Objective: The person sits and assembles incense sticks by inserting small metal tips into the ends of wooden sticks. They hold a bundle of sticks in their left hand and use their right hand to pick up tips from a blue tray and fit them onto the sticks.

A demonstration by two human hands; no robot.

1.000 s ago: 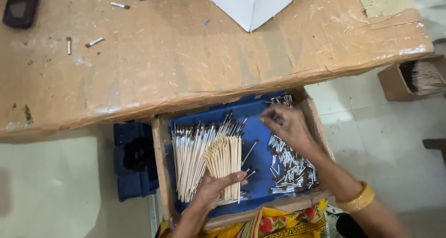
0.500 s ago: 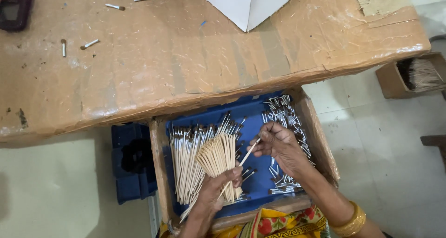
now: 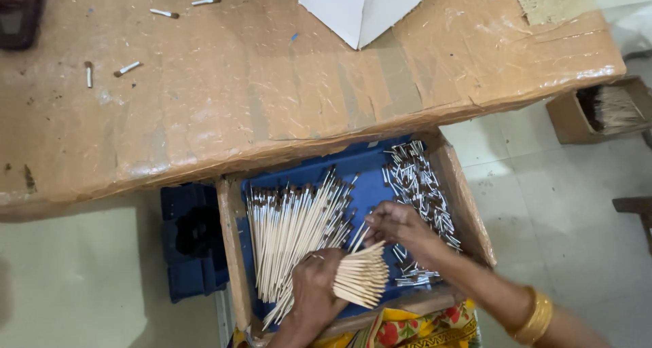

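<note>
My left hand [image 3: 314, 288] grips a bundle of thin wooden sticks [image 3: 361, 275], which fans out to the right over the blue-lined tray [image 3: 232, 253]. My right hand [image 3: 401, 227] pinches a single stick [image 3: 358, 239] and touches it to the top of that bundle. A larger heap of dark-tipped sticks [image 3: 288, 229] lies in the tray's left half, just above my left hand. A pile of short dark-and-white pieces [image 3: 418, 185] fills the tray's right side, beside my right hand.
A brown taped cardboard table [image 3: 204, 103] lies above the tray, with a white box [image 3: 360, 8], a dark phone [image 3: 19, 12] and a few loose short pieces [image 3: 125, 68]. A blue crate [image 3: 190, 239] stands left of the tray. A cardboard box of sticks [image 3: 604, 110] sits on the floor at right.
My right hand left the pile of short pieces, moved left with a single stick and brought it to the bundle. My left hand tilted the bundle from upright to pointing right.
</note>
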